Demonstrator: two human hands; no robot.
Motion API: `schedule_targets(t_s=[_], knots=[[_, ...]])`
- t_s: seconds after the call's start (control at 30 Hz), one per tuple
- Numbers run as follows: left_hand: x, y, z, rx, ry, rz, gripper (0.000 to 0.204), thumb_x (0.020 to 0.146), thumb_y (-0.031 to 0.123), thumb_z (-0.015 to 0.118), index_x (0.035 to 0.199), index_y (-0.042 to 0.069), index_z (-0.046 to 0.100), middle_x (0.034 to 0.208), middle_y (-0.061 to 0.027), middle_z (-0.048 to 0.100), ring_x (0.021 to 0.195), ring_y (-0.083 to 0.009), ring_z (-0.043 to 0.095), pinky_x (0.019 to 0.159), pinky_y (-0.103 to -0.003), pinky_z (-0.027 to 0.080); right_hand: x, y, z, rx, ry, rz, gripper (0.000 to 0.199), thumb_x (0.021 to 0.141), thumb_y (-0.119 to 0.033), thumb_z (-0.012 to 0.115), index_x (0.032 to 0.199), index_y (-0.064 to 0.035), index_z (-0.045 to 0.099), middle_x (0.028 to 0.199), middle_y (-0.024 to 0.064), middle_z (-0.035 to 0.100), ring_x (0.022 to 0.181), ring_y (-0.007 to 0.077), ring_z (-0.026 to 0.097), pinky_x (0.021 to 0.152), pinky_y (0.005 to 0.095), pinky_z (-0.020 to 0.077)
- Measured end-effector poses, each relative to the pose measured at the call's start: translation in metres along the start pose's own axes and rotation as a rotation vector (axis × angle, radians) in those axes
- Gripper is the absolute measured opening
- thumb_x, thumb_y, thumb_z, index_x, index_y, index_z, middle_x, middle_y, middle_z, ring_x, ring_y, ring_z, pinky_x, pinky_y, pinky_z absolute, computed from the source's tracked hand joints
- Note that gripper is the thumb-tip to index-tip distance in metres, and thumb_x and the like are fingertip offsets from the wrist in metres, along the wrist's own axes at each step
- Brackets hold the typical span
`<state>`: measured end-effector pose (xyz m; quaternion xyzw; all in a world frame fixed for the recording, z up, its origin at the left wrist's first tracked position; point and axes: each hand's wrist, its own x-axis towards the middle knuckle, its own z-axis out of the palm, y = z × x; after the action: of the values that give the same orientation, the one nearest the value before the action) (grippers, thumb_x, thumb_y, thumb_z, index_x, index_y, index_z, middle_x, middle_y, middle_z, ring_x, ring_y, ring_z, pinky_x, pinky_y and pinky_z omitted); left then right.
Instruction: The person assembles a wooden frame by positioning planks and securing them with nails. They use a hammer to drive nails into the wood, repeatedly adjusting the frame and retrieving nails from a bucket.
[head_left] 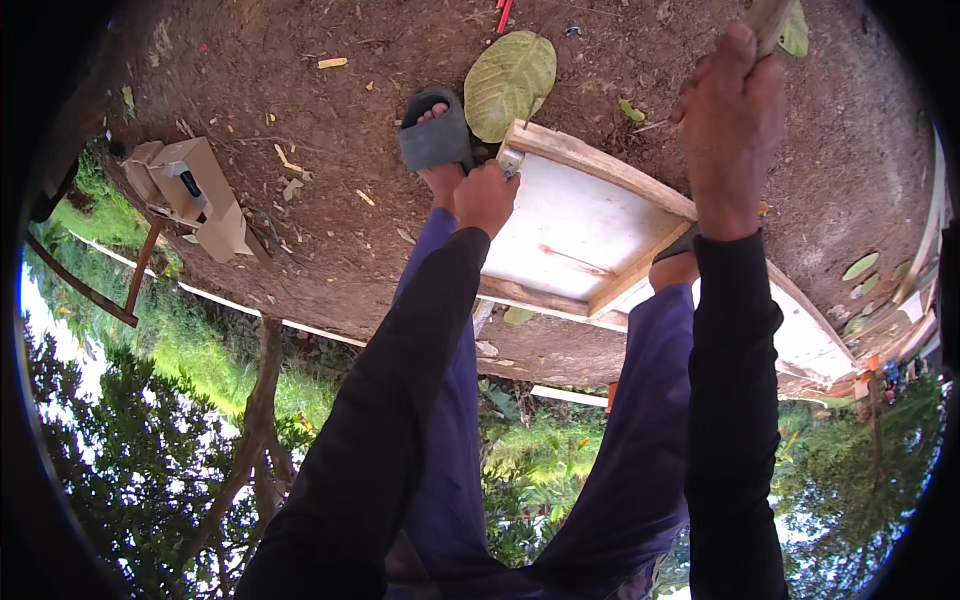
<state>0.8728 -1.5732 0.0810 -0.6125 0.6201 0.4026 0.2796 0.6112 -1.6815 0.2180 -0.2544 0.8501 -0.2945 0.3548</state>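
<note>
A white panel (555,222) edged with wooden strips (610,172) lies on the ground between my feet. At its far left corner my left hand (485,198) is closed, fingers pinching a small shiny metal piece (510,160) against the wood. What kind of metal piece it is, I cannot make out. My right hand (738,125) is raised at the far right, wrapped round a wooden handle (768,22). The upper end of that handle lies beyond the picture's edge, so the tool's head is hidden.
My sandalled left foot (436,135) stands beside the panel's corner, near a large yellow-green leaf (510,85). An opened cardboard box (195,190) sits at the left on the brown soil. Wood chips (332,63) lie scattered about. Another framed white panel (800,325) extends at right.
</note>
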Motion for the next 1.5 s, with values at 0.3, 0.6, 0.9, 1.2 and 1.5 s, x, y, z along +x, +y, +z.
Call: schedule_targets(t_s=[0.3, 0.6, 0.9, 1.2, 1.5], knots=[[-0.006, -0.005, -0.002, -0.025, 0.013, -0.031, 0.043, 0.086, 0.043, 0.066, 0.091, 0.000, 0.064, 0.088, -0.0246, 0.069, 0.088, -0.0426, 0.066, 0.078, -0.052, 0.052, -0.008, 0.001, -0.025, -0.309, -0.246, 0.158, 0.043, 0.099, -0.035, 0.053, 0.091, 0.0063, 0.061, 0.084, 0.0298, 0.065, 0.079, 0.0449, 0.065, 0.074, 0.0526, 0.0479], [0.000, 0.002, 0.010, -0.050, 0.041, -0.009, 0.042, 0.086, 0.043, 0.068, 0.089, 0.001, 0.065, 0.087, -0.0237, 0.069, 0.087, -0.0428, 0.067, 0.075, -0.053, 0.052, -0.093, 0.087, 0.017, -0.581, -0.706, 0.190, 0.042, 0.100, -0.032, 0.046, 0.087, 0.0063, 0.058, 0.077, 0.0347, 0.062, 0.084, 0.0506, 0.064, 0.079, 0.0571, 0.0478], [-0.005, -0.002, 0.006, -0.067, 0.083, 0.014, 0.041, 0.085, 0.042, 0.069, 0.089, 0.001, 0.065, 0.084, -0.0239, 0.069, 0.085, -0.0421, 0.067, 0.075, -0.053, 0.052, 0.023, -0.020, -0.017, 0.063, 0.060, -0.073, 0.037, 0.103, -0.034, 0.047, 0.087, -0.0017, 0.055, 0.067, 0.0074, 0.056, 0.053, 0.0169, 0.054, 0.049, 0.0314, 0.0457], [-0.014, -0.008, 0.006, -0.093, 0.069, -0.022, 0.041, 0.085, 0.042, 0.068, 0.091, 0.001, 0.064, 0.085, -0.0244, 0.068, 0.086, -0.0425, 0.067, 0.075, -0.054, 0.051, -0.044, -0.001, -0.016, -0.299, -0.241, 0.226, 0.042, 0.099, -0.033, 0.051, 0.086, 0.0047, 0.063, 0.072, 0.0248, 0.062, 0.067, 0.0440, 0.062, 0.066, 0.0492, 0.0480], [-0.008, 0.002, 0.014, -0.042, 0.025, 0.018, 0.042, 0.087, 0.043, 0.066, 0.091, 0.001, 0.064, 0.087, -0.0242, 0.069, 0.087, -0.0426, 0.067, 0.076, -0.053, 0.052, -0.102, 0.100, 0.019, -0.600, -0.718, 0.124, 0.040, 0.099, -0.032, 0.053, 0.088, 0.0064, 0.056, 0.083, 0.0383, 0.060, 0.082, 0.0557, 0.059, 0.074, 0.0579, 0.0469]])
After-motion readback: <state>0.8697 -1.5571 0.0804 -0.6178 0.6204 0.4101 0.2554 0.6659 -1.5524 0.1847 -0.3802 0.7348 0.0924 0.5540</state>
